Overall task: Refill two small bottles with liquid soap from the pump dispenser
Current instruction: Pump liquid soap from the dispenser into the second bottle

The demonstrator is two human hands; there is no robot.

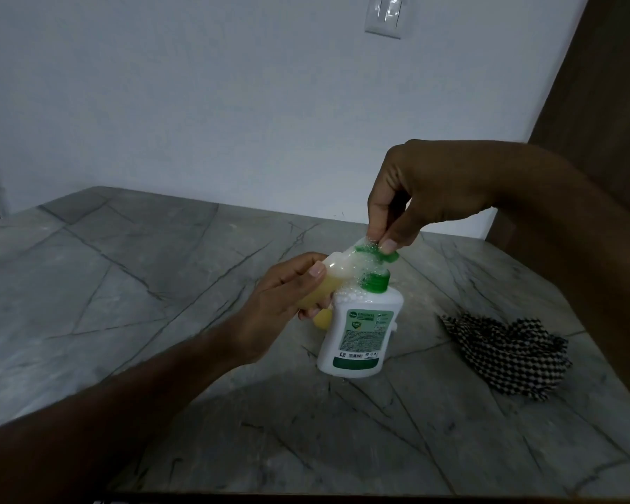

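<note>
Soap dispenser [360, 329], a white bottle with a green collar and green pump head, stands upright on the grey marble desk [161, 278] directly below the right hand [415, 198] and just right of the left hand [288, 292]. Its long axis runs vertically, leaning slightly toward the viewer at the base, and the printed label faces the camera; the small print on it is too fine to read. The pump spout points left, toward the small bottle [328, 281].

The right hand comes in from the right with fingers curled downward, thumb and fingertips pinching the green pump head [375, 252]. White foam covers the spout and the neck of the dispenser, so where the nozzle ends is hard to make out.

The left hand grips the small bottle, fingers wrapped around its body and thumb across the front. That bottle is tilted, its long axis running from lower left to upper right, its mouth up against the spout. It is translucent with yellowish liquid in the lower part and foam near the top; the fingers hide much of it, and its opening is lost in the foam. A yellow rounded shape [322, 318] shows just beneath the left hand; I cannot tell what it is.

Further right of the dispenser, apart from both hands, a crumpled black-and-white checked cloth [506, 354] lies on the desk.
</note>
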